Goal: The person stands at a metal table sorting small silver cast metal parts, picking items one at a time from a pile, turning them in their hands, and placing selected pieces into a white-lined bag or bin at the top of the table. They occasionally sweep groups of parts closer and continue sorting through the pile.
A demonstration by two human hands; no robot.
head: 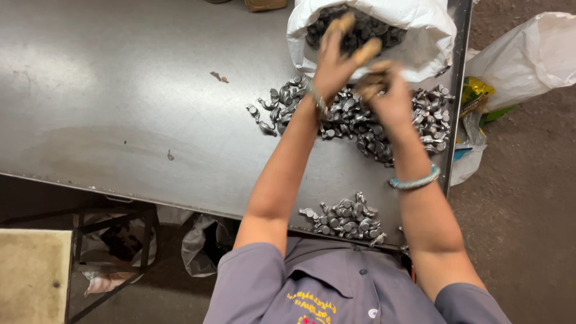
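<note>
Two hands are held up at the mouth of the white sack of small metal parts on the steel table, the left hand open-fingered, the right hand curled shut, its load unseen, above the big pile.

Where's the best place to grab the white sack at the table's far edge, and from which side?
Grip the white sack by its rolled-down rim on the right. The rolled fabric gives a thick fold to pinch, that side is free of both hands, and the mouth stays up so the metal parts stay in.
</note>
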